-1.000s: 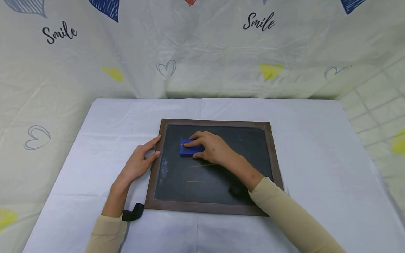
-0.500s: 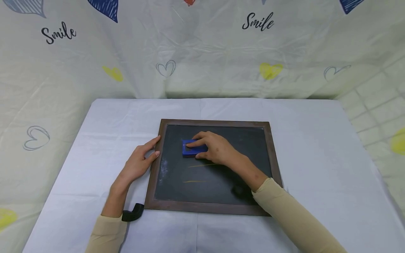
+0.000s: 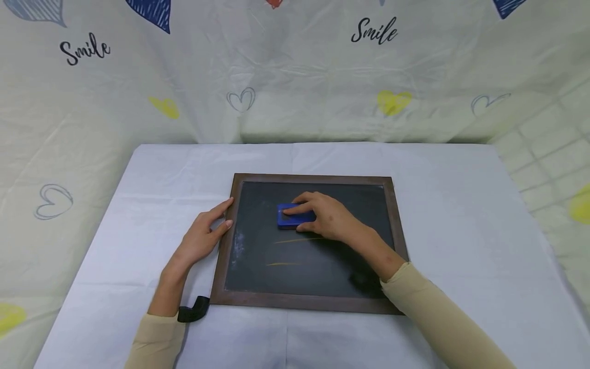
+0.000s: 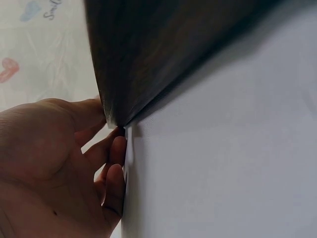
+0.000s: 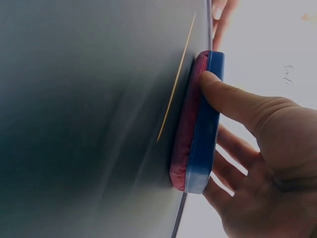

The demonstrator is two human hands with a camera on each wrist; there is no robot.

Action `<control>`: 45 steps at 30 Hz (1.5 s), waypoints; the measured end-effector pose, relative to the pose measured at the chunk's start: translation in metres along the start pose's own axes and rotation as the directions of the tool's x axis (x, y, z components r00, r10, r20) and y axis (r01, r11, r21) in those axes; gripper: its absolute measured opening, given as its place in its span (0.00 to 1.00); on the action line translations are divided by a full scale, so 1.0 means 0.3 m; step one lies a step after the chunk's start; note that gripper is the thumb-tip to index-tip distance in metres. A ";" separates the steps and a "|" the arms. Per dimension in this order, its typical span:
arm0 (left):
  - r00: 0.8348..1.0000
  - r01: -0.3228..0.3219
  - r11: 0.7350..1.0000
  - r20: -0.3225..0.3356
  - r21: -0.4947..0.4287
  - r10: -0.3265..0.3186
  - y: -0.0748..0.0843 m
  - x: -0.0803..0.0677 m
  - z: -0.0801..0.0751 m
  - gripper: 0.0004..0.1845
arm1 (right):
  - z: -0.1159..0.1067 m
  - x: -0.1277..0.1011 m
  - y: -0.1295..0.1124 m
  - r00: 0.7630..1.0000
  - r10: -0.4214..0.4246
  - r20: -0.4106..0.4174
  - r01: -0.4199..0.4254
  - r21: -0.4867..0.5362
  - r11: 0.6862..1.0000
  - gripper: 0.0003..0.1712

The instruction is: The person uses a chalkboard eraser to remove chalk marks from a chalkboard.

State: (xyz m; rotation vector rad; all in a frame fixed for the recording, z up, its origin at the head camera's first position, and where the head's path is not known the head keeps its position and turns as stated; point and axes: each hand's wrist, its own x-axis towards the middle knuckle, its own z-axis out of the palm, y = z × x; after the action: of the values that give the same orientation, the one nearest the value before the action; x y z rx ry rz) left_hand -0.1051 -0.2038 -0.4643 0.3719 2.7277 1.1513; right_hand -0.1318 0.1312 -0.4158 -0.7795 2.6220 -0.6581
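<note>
A chalkboard (image 3: 258, 277) with a brown wooden frame lies on the white-covered table. In the head view, my left hand (image 3: 200, 238) rests at the left side of the frame, index finger and thumb spread apart along its edge. In the left wrist view, that hand's (image 4: 54, 148) fingertips meet the board's dark edge. My right hand (image 3: 334, 220) grips a blue chalkboard eraser (image 3: 287, 220) on the upper middle of the board. The right wrist view shows the eraser's (image 5: 203, 129) red felt facing the board, thumb on one long side, fingers on the other.
Two thin yellow chalk lines (image 3: 283, 264) run below the eraser, the upper one partly behind the right hand. Pale chalk smudges (image 3: 238, 243) mark the board's left part. A black strap piece (image 3: 194, 309) sits at the left cuff. A printed curtain (image 3: 304, 66) hangs behind the table.
My right hand has slid the eraser to the right across the upper board. The left hand stays at the frame, and the visible chalk lines look the same.
</note>
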 end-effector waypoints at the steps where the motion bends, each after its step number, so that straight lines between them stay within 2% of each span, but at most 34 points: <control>1: 1.000 0.000 1.000 0.000 0.000 0.000 0.000 -0.001 -0.001 0.31 | -0.001 -0.003 0.003 1.000 0.000 0.000 0.000 0.003 1.000 0.30; 6: 1.000 0.014 1.000 0.002 -0.004 -0.014 -0.004 -0.004 -0.003 0.31 | -0.009 -0.019 0.018 1.000 0.016 -0.005 -0.016 0.014 1.000 0.30; 22: 1.000 0.006 1.000 -0.001 -0.001 -0.006 -0.006 0.005 0.001 0.31 | -0.036 -0.097 0.100 0.997 0.049 -0.056 -0.045 0.061 0.997 0.29; 45: 1.000 0.020 1.000 0.003 -0.009 -0.020 0.000 -0.001 0.001 0.31 | -0.063 -0.175 0.192 0.994 0.069 -0.082 -0.063 0.078 0.995 0.28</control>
State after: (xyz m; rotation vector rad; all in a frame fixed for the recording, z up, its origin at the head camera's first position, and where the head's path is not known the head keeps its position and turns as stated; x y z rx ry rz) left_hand -0.1049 -0.2038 -0.4645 0.3444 2.7162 1.1573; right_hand -0.1227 0.2106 -0.4202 -0.6537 2.6691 -0.7821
